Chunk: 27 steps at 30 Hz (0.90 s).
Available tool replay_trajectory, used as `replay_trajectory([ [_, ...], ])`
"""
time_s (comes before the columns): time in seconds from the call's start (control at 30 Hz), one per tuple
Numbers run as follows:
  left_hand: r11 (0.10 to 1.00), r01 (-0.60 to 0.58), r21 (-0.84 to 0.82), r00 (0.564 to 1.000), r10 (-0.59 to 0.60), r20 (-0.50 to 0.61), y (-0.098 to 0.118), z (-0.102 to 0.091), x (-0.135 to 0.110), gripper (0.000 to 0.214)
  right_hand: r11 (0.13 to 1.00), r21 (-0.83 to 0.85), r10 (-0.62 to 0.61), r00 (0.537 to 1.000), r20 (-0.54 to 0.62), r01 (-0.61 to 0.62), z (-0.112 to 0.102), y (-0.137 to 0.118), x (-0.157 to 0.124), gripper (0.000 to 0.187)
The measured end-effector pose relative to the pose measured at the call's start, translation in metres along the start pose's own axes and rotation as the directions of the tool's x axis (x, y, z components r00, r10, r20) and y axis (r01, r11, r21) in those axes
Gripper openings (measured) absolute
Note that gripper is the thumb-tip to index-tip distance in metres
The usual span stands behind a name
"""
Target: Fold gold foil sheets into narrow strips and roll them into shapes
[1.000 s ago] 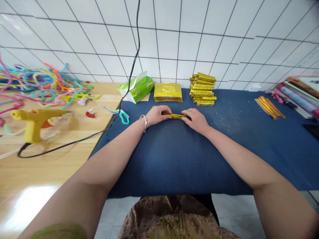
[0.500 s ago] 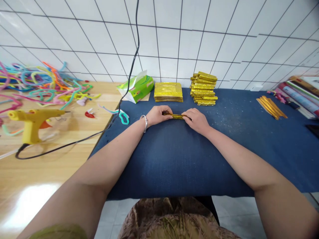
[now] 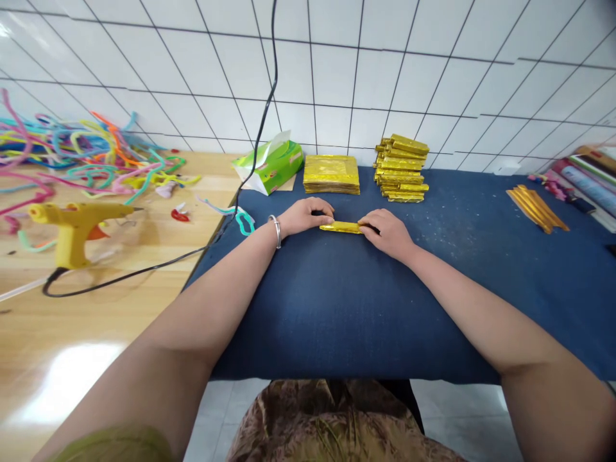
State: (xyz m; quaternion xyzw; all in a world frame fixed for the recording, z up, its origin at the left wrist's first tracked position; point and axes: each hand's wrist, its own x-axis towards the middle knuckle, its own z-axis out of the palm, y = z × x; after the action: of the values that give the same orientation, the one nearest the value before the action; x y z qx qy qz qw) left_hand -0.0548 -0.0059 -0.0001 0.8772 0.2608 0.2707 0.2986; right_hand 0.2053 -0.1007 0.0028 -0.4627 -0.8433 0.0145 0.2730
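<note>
A gold strip (image 3: 341, 227) lay between the two hands, its long axis running left to right. The right hand (image 3: 389, 235) pinched the right end; the left hand (image 3: 304, 217) touched the left end, though whether it gripped was impossible to tell. Neither was clearly nearer. Beyond, on the blue surface (image 3: 346, 308), stood a gold stack (image 3: 331, 174) and a pile of rolls (image 3: 402, 169), near the tiled wall (image 3: 334, 72).

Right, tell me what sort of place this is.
Probably a craft workspace, though whether at home or in a workshop I can't tell. The signs are a yellow glue gun, a heap of colourful pipe cleaners and a stack of flat gold sheets.
</note>
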Motion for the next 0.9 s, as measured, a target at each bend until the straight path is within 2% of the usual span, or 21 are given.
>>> replay_trajectory([
  [0.1,0.999,-0.05,0.019,0.995,0.048,0.088,0.004,-0.006,-0.004,0.026,1.0,-0.008,-0.024,0.999,0.023,0.024,0.0,0.001,-0.001,0.026],
  [0.2,0.998,-0.068,0.019,0.991,0.065,0.115,0.007,-0.008,-0.007,0.026,0.999,-0.022,-0.034,0.998,0.05,0.035,0.0,0.002,-0.002,0.028],
  [0.33,0.997,-0.074,0.019,0.993,0.072,0.088,0.007,-0.005,-0.011,0.03,0.999,-0.023,-0.041,0.998,0.051,0.042,-0.001,0.001,-0.003,0.028],
  [0.57,0.991,-0.029,0.13,0.999,0.026,0.017,0.009,0.002,-0.016,0.03,0.999,-0.029,-0.025,0.998,0.056,0.026,0.0,0.002,-0.003,0.027],
  [0.8,0.965,-0.078,0.251,0.997,0.074,0.023,0.009,0.003,-0.016,0.034,1.0,-0.029,-0.003,0.998,0.056,0.005,0.001,0.003,-0.004,0.029],
  [0.9,0.96,-0.032,0.277,0.999,0.036,-0.007,0.008,0.005,-0.016,0.03,0.998,-0.052,0.033,0.999,0.041,-0.031,0.001,0.003,-0.005,0.034],
])
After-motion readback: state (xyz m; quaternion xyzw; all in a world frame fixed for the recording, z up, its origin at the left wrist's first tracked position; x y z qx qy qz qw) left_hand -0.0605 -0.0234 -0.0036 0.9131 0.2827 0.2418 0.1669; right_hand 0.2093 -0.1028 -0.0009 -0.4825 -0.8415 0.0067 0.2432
